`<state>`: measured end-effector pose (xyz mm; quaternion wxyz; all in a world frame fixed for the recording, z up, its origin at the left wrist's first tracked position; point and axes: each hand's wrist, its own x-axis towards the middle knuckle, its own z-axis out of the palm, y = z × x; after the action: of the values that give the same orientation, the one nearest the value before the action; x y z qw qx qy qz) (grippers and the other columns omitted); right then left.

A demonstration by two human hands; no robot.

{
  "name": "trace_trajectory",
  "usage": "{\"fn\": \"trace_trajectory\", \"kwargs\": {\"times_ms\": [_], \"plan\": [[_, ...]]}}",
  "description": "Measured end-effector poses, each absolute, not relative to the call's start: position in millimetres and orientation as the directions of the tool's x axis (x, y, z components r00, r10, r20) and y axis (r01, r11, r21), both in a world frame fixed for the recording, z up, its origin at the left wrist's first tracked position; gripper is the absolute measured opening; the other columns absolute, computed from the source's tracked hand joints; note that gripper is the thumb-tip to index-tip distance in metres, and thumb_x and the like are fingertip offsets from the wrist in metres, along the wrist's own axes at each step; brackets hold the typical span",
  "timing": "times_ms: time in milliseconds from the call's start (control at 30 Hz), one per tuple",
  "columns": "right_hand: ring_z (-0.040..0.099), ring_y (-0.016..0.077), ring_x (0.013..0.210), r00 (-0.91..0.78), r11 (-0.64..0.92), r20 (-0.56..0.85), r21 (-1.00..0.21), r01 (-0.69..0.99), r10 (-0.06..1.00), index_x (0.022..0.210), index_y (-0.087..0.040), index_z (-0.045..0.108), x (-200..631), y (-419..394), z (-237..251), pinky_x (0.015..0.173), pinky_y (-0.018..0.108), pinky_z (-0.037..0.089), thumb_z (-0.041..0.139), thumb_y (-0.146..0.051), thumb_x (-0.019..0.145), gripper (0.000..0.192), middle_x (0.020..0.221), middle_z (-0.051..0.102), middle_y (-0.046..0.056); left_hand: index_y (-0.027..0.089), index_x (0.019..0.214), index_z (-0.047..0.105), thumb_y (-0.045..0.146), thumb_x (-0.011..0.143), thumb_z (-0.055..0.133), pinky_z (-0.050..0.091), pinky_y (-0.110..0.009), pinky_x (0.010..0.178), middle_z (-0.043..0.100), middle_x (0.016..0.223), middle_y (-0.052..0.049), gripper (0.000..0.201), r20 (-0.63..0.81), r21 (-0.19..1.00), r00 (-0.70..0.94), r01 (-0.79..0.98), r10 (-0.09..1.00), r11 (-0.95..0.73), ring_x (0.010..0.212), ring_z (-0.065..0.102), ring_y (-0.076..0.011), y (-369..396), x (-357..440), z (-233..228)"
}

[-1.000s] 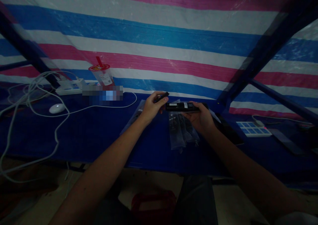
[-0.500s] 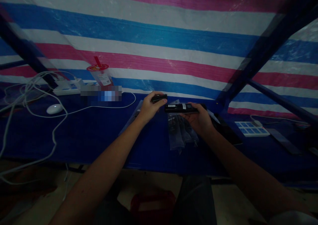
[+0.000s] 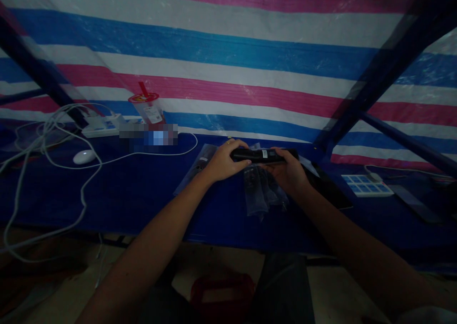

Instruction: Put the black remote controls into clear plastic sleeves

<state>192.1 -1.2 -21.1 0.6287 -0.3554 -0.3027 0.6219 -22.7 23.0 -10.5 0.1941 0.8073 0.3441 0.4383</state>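
Note:
My right hand (image 3: 290,172) is closed round one end of a long black device (image 3: 260,155) with a small white label on its face. My left hand (image 3: 227,162) grips a black cover piece (image 3: 240,154), pressed against the device's left end. Whether the two are joined there cannot be made out. Under my hands lie clear plastic bags (image 3: 256,195) with dark contents. Another plastic bag (image 3: 195,169) rests on the table just left of my left wrist, with a dark item inside.
On the blue table (image 3: 150,195), a white mouse (image 3: 84,156), tangled white cables (image 3: 83,195) and a red-lidded cup (image 3: 144,107) are at the left. A dark flat tablet-like thing (image 3: 332,193), a blue-and-white power strip (image 3: 367,186) and a phone-like slab (image 3: 414,204) lie at the right.
My left hand has moved right and slightly down, bringing the black cover piece from beside the device onto its left end. My right hand keeps its hold on the device.

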Motion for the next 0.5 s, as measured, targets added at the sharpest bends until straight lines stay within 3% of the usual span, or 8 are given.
{"fn": "trace_trajectory", "kwargs": {"times_ms": [500], "plan": [[0.071,0.0211,0.078,0.072,0.004,-0.044,-0.827,-0.562,0.996,0.083,-0.02,0.068,188.7,-4.0,-20.9,0.075,0.043,0.065,0.072,-0.025,0.079,0.008,0.081,0.072,0.002,0.025,0.113,0.071,0.028,0.079,0.076,0.048,-0.04,0.087,0.06,0.095,-0.003,0.034,0.533,0.574,0.457,0.424,0.713,-0.701,0.092,0.059,-0.0205,21.7,-23.1,-9.8]]}}
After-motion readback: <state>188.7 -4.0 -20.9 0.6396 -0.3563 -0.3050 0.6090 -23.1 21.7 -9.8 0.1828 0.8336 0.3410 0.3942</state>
